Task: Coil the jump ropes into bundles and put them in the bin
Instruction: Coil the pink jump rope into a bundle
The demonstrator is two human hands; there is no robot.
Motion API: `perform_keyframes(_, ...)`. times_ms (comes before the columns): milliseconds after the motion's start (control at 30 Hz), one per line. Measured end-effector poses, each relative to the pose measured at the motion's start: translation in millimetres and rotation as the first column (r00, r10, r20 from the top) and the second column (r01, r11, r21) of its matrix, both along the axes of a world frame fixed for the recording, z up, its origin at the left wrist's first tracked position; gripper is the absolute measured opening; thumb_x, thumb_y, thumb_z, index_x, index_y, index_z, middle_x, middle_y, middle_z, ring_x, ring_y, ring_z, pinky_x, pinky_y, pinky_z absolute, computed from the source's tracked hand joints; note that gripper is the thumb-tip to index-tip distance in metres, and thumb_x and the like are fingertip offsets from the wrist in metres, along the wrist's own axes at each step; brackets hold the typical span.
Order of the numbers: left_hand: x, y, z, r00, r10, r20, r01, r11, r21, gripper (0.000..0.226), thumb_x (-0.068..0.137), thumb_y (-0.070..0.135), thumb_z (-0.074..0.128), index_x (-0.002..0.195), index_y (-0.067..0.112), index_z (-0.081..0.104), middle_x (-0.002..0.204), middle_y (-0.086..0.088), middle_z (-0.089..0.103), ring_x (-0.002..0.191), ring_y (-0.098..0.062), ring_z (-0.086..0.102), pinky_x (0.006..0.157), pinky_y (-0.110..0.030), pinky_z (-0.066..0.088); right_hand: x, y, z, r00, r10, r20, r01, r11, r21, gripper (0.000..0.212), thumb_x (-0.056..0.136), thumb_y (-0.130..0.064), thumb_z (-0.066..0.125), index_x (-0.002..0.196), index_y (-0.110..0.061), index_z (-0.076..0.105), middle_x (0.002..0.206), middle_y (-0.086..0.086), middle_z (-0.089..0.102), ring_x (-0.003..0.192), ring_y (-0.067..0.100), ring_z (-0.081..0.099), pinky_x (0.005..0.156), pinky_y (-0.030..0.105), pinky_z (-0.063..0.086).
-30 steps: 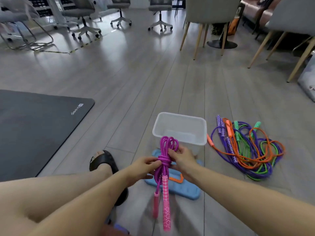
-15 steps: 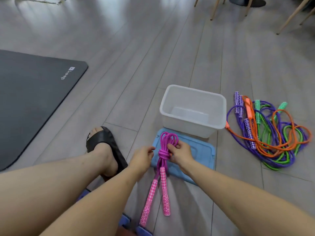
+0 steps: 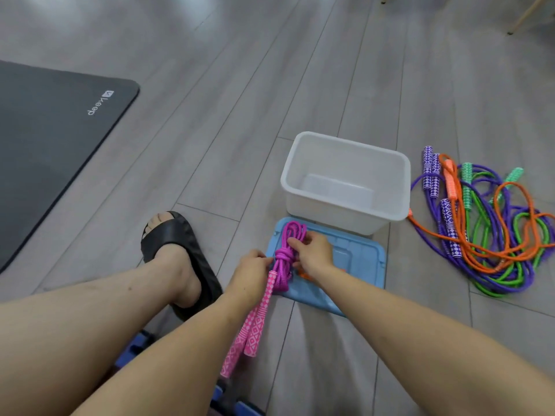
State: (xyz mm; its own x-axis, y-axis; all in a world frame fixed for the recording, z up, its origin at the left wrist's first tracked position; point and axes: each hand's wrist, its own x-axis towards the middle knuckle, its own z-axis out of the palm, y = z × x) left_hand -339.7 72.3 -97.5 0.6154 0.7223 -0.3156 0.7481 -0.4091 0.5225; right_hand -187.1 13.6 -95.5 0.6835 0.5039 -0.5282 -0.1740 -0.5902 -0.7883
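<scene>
Pink handles point(image 3: 250, 325) trail toward you while your left hand point(image 3: 252, 273) and right hand point(image 3: 312, 255) pinch the knotted magenta jump rope point(image 3: 283, 256) above the blue lid point(image 3: 360, 259). Beyond stands the white bin point(image 3: 345, 211); loose ropes point(image 3: 486, 229) lie to its right.

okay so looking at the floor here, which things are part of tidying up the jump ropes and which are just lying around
Part of the job:
pink jump rope, bundled, held by the left hand and right hand
white bin, nothing in it yet
loose pile of purple, orange and green ropes right of the bin

Just lying about:
blue lid
dark exercise mat
black sandal on the person's foot
</scene>
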Motion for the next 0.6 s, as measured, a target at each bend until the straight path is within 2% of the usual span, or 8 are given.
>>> perform_keyframes(33, 0, 1, 1, 1.000, -0.019, -0.001, 0.019, 0.999, -0.039, 0.018, 0.097, 0.026, 0.059, 0.105, 0.013, 0.067, 0.090, 0.004, 0.058, 0.080, -0.017, 0.059, 0.065, -0.016, 0.043, 0, -1, 1, 1.000, -0.001, -0.006, 0.001, 1.000, 0.004, 0.012, 0.094, -0.019, 0.074, 0.100, -0.011, 0.068, 0.084, 0.012, 0.070, 0.048, 0.023, 0.059, 0.049, 0.038, 0.054)
perform_keyframes(100, -3, 4, 2, 0.992, -0.114, -0.059, 0.113, 0.993, -0.020, 0.026, 0.097, 0.025, 0.057, 0.119, 0.019, 0.070, 0.098, 0.000, 0.052, 0.087, -0.021, 0.058, 0.078, -0.023, 0.043, 2, -6, 2, 0.999, -0.019, -0.029, 0.020, 1.000, 0.008, 0.020, 0.092, -0.021, 0.077, 0.105, -0.011, 0.065, 0.085, 0.009, 0.065, 0.046, 0.020, 0.053, 0.048, 0.033, 0.047)
perform_keyframes(200, -7, 3, 6, 0.984, -0.141, -0.106, 0.135, 0.989, -0.065, 0.030, 0.099, 0.026, 0.053, 0.125, 0.025, 0.068, 0.097, 0.002, 0.048, 0.097, -0.027, 0.060, 0.078, -0.022, 0.040, 6, -15, 6, 0.994, -0.068, -0.091, 0.072, 0.996, 0.045, 0.030, 0.089, -0.022, 0.080, 0.110, -0.009, 0.065, 0.084, 0.011, 0.065, 0.055, 0.024, 0.056, 0.056, 0.040, 0.054)
perform_keyframes(300, -7, 2, 12, 0.979, -0.152, -0.138, 0.146, 0.988, -0.056, 0.035, 0.098, 0.027, 0.052, 0.131, 0.027, 0.065, 0.100, -0.003, 0.051, 0.099, -0.032, 0.061, 0.088, -0.033, 0.047, 9, -27, 9, 0.997, -0.072, -0.030, 0.073, 0.997, 0.036, 0.020, 0.092, -0.020, 0.076, 0.107, -0.011, 0.067, 0.090, 0.012, 0.068, 0.063, 0.025, 0.063, 0.066, 0.049, 0.063)
perform_keyframes(400, -4, 4, 20, 0.978, -0.145, -0.150, 0.145, 0.989, -0.013, 0.034, 0.101, 0.020, 0.050, 0.133, 0.019, 0.063, 0.105, -0.008, 0.055, 0.101, -0.033, 0.062, 0.091, -0.038, 0.049, 11, -42, 16, 0.998, -0.048, 0.045, 0.045, 0.997, 0.061, 0.009, 0.092, -0.020, 0.073, 0.098, -0.016, 0.067, 0.089, 0.006, 0.068, 0.062, 0.025, 0.065, 0.072, 0.057, 0.062)
perform_keyframes(500, 3, 3, 35, 0.982, -0.121, -0.147, 0.127, 0.991, 0.031, 0.034, 0.103, 0.017, 0.048, 0.134, 0.011, 0.061, 0.118, -0.014, 0.056, 0.108, -0.034, 0.061, 0.096, -0.040, 0.048, 13, -61, 32, 0.980, 0.080, 0.179, -0.091, 0.994, 0.053, 0.009, 0.097, -0.017, 0.066, 0.106, -0.018, 0.067, 0.096, 0.005, 0.067, 0.071, 0.021, 0.066, 0.073, 0.047, 0.062)
perform_keyframes(600, 13, -3, 52, 0.990, -0.084, -0.117, 0.096, 0.990, 0.105, 0.031, 0.103, 0.018, 0.048, 0.131, 0.013, 0.060, 0.117, -0.012, 0.056, 0.104, -0.034, 0.062, 0.091, -0.040, 0.050, 22, -82, 47, 0.913, 0.193, 0.358, -0.207, 0.978, 0.000, 0.016, 0.099, -0.017, 0.060, 0.112, -0.019, 0.069, 0.098, -0.001, 0.067, 0.086, 0.017, 0.062, 0.075, 0.028, 0.048)
